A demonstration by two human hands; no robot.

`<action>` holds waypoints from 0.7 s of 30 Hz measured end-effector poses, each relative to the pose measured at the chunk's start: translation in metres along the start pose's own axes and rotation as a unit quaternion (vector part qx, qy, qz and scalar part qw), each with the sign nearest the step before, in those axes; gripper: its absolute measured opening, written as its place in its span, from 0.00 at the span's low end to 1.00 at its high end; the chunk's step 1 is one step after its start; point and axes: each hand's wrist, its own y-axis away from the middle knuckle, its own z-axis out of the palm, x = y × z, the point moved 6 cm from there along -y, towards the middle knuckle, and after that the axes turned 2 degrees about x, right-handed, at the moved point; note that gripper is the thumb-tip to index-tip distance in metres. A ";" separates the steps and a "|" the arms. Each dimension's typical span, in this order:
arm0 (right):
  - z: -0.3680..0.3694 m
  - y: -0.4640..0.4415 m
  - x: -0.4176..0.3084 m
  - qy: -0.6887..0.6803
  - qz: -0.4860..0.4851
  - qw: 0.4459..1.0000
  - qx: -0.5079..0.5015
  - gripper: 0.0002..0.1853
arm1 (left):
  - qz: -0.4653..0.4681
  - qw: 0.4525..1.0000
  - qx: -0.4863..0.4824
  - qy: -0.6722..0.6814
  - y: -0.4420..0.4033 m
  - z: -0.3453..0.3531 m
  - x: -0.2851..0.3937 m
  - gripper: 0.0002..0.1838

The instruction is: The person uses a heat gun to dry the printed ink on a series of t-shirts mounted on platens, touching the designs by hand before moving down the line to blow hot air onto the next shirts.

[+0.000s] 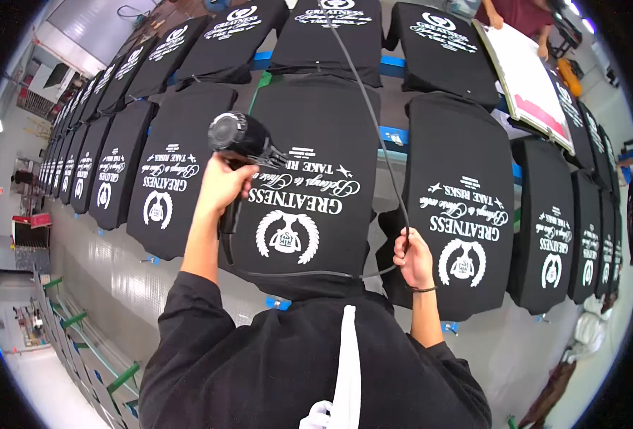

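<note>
My left hand [225, 184] is wrapped round the handle of a black hair dryer [239, 136], whose nozzle points right over a black shirt [302, 129]. That shirt lies flat on a board and bears a white print [295, 203] that reads GREATNESS, with an emblem. The dryer's black cord [377, 121] runs down from the top of the view and loops across the shirt's near edge. My right hand [414, 259] is closed around the cord, in the gap between this shirt and the printed shirt [459, 143] to its right.
Rows of boards with similar printed black shirts [177, 143] extend left and right, with another row [327, 43] beyond. At the upper right a co-worker's hands [496, 20] hold a white framed screen [527, 86]. Blue brackets [394, 136] join the boards.
</note>
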 end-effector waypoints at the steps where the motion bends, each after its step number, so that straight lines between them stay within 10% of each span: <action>1: 0.008 -0.005 0.002 0.001 0.008 1.000 -0.002 0.14 | -0.008 0.999 0.032 -0.005 -0.001 -0.016 -0.003 0.05; 9: 0.048 -0.035 0.010 0.031 0.036 0.999 -0.011 0.15 | -0.026 0.995 0.091 -0.022 -0.027 -0.061 -0.024 0.08; 21: 0.011 -0.001 -0.017 0.043 -0.021 0.997 0.053 0.18 | 0.017 0.997 -0.063 0.050 -0.023 0.057 0.008 0.06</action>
